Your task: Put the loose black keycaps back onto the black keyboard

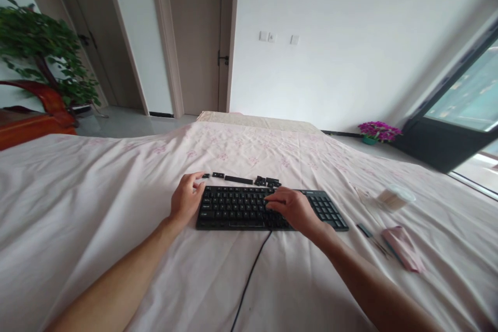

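A black keyboard lies on the cloth, its front row partly bare of keys around the space bar's spot. My left hand rests at its far left corner, thumb and forefinger apart, the forefinger reaching towards a small loose keycap. Over the keys right of the middle, my right hand has its fingertips pinched together; whatever is between them is hidden. Behind the keyboard sit a loose space bar, a pair of keycaps and a cluster of several more keycaps.
A pale flowered cloth covers the surface, with wrinkles throughout. The keyboard's cable runs towards me. On the right are a clear tub of cotton swabs, a dark-handled brush, thin sticks and a folded pink cloth.
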